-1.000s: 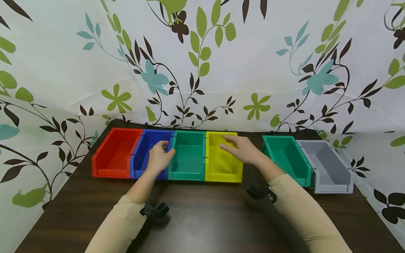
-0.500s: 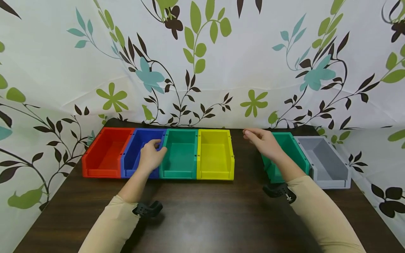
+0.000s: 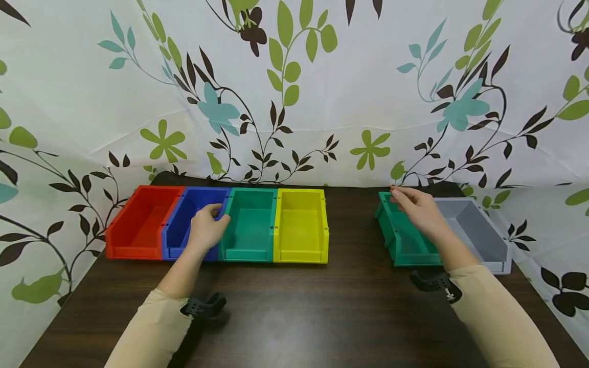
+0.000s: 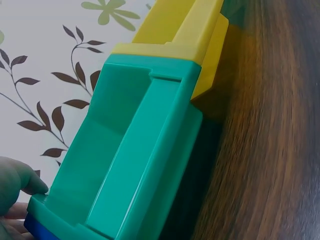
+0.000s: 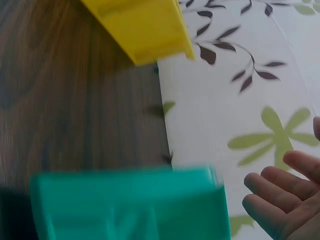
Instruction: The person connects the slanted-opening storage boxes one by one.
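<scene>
Four joined open-front plastic storage bins stand in a row on the table: red (image 3: 140, 225), blue (image 3: 181, 227), green (image 3: 248, 230) and yellow (image 3: 301, 230). My left hand (image 3: 206, 227) pinches the adjoining walls of the blue and green bins. The left wrist view shows the thumb (image 4: 34, 182) at the green bin's rim, with the other fingers on the blue side. To the right stands a second green bin (image 3: 407, 237), with a grey bin (image 3: 480, 230) beside it. My right hand (image 3: 421, 212) hovers over that green bin, its fingers (image 5: 275, 190) extended and holding nothing.
A dark wood table (image 3: 299, 312) lies under the bins. Behind its far edge hangs a white leaf-patterned cloth (image 3: 322, 112). A gap of table separates the yellow bin from the right-hand green bin. Each wrist wears a black strap (image 3: 204, 305).
The row of joined bins has slid left with my left hand. My right hand has moved from over the yellow bin rightward to the second green bin.
</scene>
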`<state>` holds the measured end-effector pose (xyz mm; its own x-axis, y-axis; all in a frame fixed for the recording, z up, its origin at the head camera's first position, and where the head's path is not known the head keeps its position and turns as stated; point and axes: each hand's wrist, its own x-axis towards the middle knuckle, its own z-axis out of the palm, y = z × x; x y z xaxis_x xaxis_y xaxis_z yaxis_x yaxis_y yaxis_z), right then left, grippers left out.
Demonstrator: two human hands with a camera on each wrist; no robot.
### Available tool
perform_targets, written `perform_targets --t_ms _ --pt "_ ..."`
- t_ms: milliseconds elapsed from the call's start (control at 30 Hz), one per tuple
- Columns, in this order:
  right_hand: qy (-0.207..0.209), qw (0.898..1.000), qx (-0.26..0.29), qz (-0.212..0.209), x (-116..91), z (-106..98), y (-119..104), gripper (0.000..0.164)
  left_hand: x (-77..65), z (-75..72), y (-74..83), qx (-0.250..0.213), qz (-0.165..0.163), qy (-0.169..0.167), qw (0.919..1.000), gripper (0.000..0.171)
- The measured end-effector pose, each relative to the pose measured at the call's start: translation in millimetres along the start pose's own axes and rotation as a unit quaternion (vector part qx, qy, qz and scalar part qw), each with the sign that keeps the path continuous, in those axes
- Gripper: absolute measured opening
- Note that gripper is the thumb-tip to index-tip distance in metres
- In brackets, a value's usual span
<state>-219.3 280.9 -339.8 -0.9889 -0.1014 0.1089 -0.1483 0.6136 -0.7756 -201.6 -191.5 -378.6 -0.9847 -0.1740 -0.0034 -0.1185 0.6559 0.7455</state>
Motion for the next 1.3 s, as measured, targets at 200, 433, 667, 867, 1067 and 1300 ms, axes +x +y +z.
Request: perform_targets --t_ms 200,433,667,867,1067,1300 --pt "0.007 0.997 -0.049 0.054 -10 -29 8 0.067 -0.8 -7.6 -5.7 0.002 -0.007 -0.002 1.0 0.051" --pt "-0.014 0.99 -0.085 0.115 -17 -49 19 0.083 -2.5 -14.5 -9.5 0.007 -0.014 0.012 0.9998 0.052" --pt "-0.039 0.986 -0.079 0.14 -21 -53 25 0.088 -1.5 -5.7 -4.8 0.034 0.016 0.039 0.9985 0.052" --pt "-0.036 0.986 -0.075 0.141 -21 -51 26 0.091 -5.7 9.3 7.4 0.048 0.077 0.069 0.9935 0.052" --pt "-0.022 0.988 -0.047 0.146 -21 -52 28 0.089 -10.0 26.7 25.4 0.043 0.116 0.058 0.9906 0.053" --pt "-0.024 0.988 -0.028 0.152 -23 -49 27 0.093 -10.5 49.8 38.8 0.002 0.086 -0.034 0.9958 0.062"
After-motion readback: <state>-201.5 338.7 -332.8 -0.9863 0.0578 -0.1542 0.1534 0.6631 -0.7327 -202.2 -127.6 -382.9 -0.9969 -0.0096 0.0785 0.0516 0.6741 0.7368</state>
